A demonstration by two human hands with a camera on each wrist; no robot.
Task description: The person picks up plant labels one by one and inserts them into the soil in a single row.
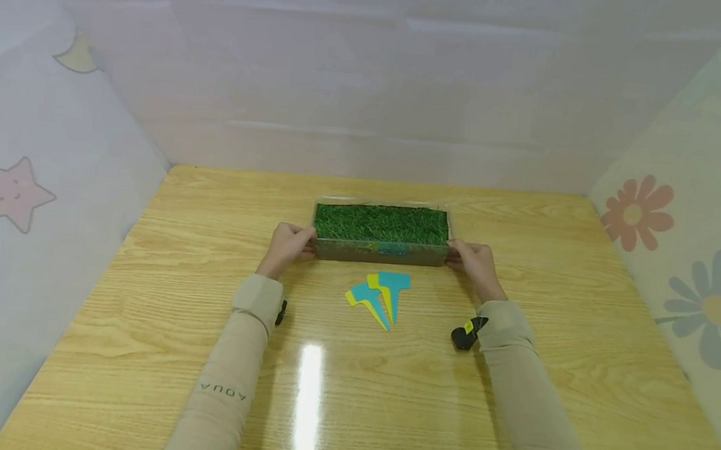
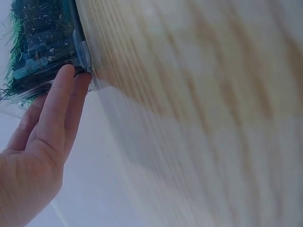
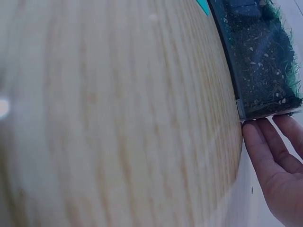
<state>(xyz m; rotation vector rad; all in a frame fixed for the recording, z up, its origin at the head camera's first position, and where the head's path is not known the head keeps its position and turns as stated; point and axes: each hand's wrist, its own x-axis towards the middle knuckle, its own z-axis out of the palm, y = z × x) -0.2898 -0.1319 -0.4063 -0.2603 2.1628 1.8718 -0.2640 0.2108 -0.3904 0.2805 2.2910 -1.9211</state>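
Note:
A clear rectangular box [image 1: 381, 253] stands on the table, with green grass [image 1: 381, 224] across its top. Dark soil [image 3: 255, 61] shows through its wall in the right wrist view. My left hand [image 1: 289, 246] touches the box's left end with its fingers fairly straight. At the opposite end, my right hand [image 1: 473, 263] touches the box the same way, fingers [image 3: 258, 142] extended against the end wall. In front of the box lie blue T-shaped plant labels [image 1: 394, 282] overlapping yellow ones [image 1: 351, 298], their points toward me.
The wooden table [image 1: 206, 241] reaches back to a pale wall [image 1: 370, 99]. Side walls carry a pink star [image 1: 13, 193] on the left and flowers [image 1: 719, 310] on the right. Glare falls on the front of the table.

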